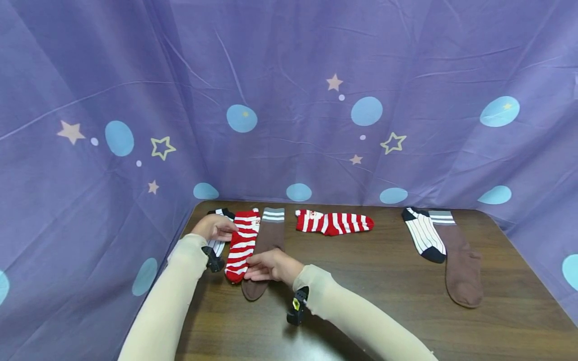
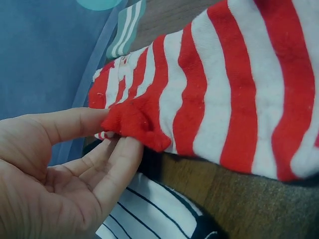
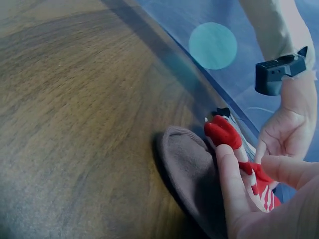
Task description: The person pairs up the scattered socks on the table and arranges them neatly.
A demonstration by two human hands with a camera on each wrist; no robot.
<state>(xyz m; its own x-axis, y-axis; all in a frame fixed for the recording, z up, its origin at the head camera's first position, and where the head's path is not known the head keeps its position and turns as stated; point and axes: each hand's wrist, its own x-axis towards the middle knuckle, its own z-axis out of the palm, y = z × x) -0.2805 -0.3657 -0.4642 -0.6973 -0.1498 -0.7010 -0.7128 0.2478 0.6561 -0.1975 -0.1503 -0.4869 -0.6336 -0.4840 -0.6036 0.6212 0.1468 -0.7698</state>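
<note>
Between the thumb and fingers of my left hand (image 2: pixel 75 169) is the red heel of a red-and-white striped sock (image 1: pixel 243 245), pinched at its left edge. My right hand (image 1: pixel 273 265) touches the same sock's right edge near the red toe, fingers fairly straight with a gap to the thumb in the right wrist view. Beneath and to the right lies a brown sock (image 1: pixel 271 238) with a grey, white-lined cuff; its toe (image 3: pixel 187 164) shows in the right wrist view. A white pinstriped sock (image 2: pixel 154 209) with dark ends lies left of the striped one, partly hidden by my left hand.
Another red-and-white striped sock (image 1: pixel 336 223) lies crosswise at the table's back. Farther right are a second pinstriped sock (image 1: pixel 424 234) and a second brown sock (image 1: pixel 462 265), side by side. A purple curtain (image 1: pixel 289 100) hangs along the back and left edges of the wooden table (image 1: pixel 370 286).
</note>
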